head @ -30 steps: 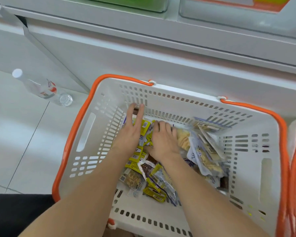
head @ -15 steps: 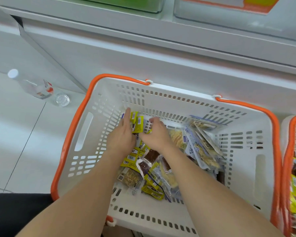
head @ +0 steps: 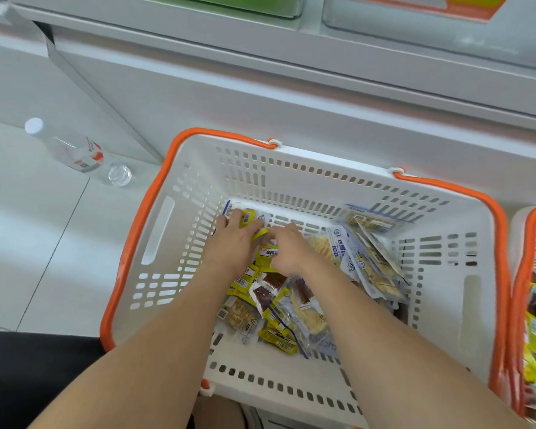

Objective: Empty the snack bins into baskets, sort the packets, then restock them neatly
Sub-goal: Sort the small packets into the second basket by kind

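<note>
A white basket with orange handles [head: 155, 230] stands on the floor below me, with several snack packets inside. Both hands reach into its far left corner. My left hand [head: 234, 239] is closed around a small bunch of yellow packets [head: 248, 217] standing against the far wall. My right hand [head: 287, 249] lies beside it, fingers curled onto the same bunch; what it grips is hidden. More yellow and brown packets [head: 270, 292] lie under my wrists. A pile of white and blue packets [head: 362, 261] leans at the right side.
A second orange-handled basket [head: 520, 305] with yellow packets stands at the right edge. A clear water bottle [head: 75, 153] lies on the floor tiles at the left. A white shelf unit [head: 291, 88] with clear bins above runs along the back.
Both hands have slid toward the basket's far left corner. My left hand went from lying flat on the packets to holding yellow packets upright against the wall.
</note>
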The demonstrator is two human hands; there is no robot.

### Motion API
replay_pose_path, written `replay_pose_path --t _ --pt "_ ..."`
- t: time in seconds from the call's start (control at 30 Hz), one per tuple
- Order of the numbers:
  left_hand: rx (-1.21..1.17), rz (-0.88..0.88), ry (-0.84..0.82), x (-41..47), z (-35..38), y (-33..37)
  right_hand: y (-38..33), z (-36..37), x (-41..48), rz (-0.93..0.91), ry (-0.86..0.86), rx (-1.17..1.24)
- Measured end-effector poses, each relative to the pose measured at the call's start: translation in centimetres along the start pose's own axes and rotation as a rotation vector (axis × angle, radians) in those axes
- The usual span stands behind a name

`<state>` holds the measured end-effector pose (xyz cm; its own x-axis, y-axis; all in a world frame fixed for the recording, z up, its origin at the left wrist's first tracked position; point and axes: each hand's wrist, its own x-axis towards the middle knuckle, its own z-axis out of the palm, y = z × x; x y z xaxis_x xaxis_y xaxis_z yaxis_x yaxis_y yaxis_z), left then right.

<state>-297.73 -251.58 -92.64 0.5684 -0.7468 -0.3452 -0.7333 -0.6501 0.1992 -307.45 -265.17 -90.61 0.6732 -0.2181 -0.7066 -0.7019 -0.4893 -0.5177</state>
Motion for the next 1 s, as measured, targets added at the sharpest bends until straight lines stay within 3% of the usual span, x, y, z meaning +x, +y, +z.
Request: replay_pose_path --t 0.13,0.23,0.37,0.5,0.77,1.0 --pt "-0.193 -0.046 -0.016 -0.5 -0.6 -0.3 -0.1 0.9 -0.4 0.054 0.023 -0.005" --pt "-0.306 -0.072 -0.021 -1.2 -1.7 -0.6 -0.8 1.0 -0.9 0.083 -0.066 -0.003" --pt "-0.133 -0.144 -0.027 -2.4 -3.2 -0.3 -2.0 1.7 -1.8 0.072 -0.149 -0.1" --pt "0.057 -0.125 -0.016 -4.2 -5.3 0.1 -2.1 3.0 -2.3 0.029 -0.115 -0.181" --pt "0.15 -0.176 -0.169 -6.5 -6.8 -0.6 -2.5 7.7 -2.6 0.107 0.208 -0.018" --pt "0.107 -0.293 -0.32 -7.2 -5.0 -0.4 -3.4 7.7 -1.9 0.127 0.209 0.253"
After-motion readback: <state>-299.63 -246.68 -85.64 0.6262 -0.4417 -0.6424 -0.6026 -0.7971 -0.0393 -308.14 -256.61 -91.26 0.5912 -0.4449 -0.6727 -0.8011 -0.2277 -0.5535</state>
